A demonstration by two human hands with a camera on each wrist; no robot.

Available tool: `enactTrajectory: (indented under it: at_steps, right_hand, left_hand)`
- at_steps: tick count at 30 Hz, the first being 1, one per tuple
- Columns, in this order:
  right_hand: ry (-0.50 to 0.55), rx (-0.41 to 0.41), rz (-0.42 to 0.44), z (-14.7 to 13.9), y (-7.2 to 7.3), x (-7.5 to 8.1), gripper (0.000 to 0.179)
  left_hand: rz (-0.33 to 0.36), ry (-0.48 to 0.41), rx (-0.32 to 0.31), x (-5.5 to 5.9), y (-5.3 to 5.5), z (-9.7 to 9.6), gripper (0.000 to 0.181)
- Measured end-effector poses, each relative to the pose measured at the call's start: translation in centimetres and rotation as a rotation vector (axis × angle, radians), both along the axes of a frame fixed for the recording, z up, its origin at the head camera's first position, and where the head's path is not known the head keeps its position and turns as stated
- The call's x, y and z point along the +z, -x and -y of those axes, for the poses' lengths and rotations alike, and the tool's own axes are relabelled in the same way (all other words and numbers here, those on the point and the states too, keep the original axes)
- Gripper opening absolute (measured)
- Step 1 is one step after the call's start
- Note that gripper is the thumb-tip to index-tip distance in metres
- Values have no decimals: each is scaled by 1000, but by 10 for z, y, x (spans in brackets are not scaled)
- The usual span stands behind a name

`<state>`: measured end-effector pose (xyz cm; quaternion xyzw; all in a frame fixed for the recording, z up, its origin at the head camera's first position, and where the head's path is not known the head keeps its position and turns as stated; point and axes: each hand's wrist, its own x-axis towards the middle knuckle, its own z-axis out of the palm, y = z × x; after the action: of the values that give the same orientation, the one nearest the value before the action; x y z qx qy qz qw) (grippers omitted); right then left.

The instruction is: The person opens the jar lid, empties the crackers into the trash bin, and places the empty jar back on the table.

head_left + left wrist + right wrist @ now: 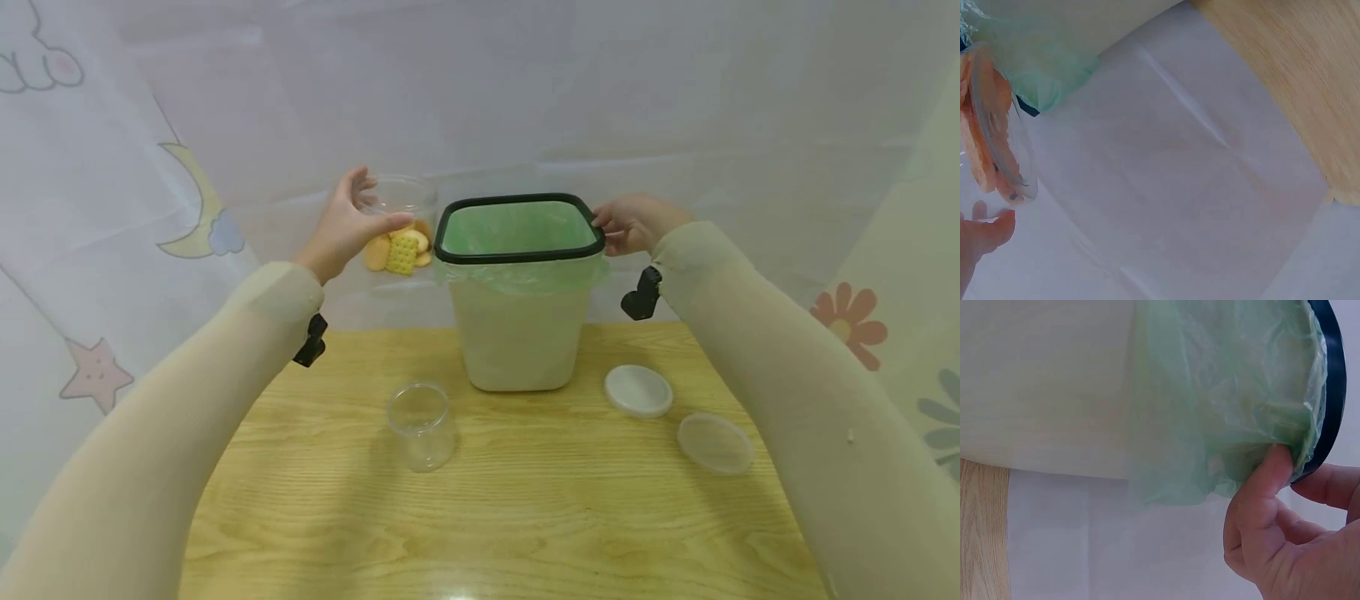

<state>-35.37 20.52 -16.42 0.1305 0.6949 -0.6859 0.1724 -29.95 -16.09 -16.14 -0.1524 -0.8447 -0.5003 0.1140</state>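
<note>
My left hand [347, 223] grips a clear plastic tub [408, 193] just left of a trash bin [521, 333], raised above the table. Biscuits [402, 252] lie inside it, among them a yellow square cracker with holes. In the left wrist view the tub [1027, 156] shows only at the left edge, with part of the thumb. The bin is pale, with a black rim [517, 257] and a green liner bag [517, 227] folded over its edge. At the rim's right side, my right hand [1285, 534] pinches rim and liner between thumb and fingers.
A second clear tub [422, 429] stands upright on the wooden table [525, 500], left of the bin. To the right lie a white round lid [638, 391] and a translucent lid [716, 443]. A pale printed sheet [525, 100] hangs behind the table.
</note>
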Motion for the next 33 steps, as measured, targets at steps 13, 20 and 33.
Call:
enactTrajectory:
  at_steps: [13, 20, 33]
  right_hand:
    - [-28, -9, -20, 3, -3, 0, 59]
    - [-60, -17, -33, 3, -4, 2, 60]
    - [-86, -23, -50, 6, -3, 1, 58]
  left_hand:
    - [-72, 436, -15, 24, 11, -24, 112]
    - [-119, 675, -64, 38, 14, -36, 114]
    - [-68, 998, -174, 59, 15, -48, 133]
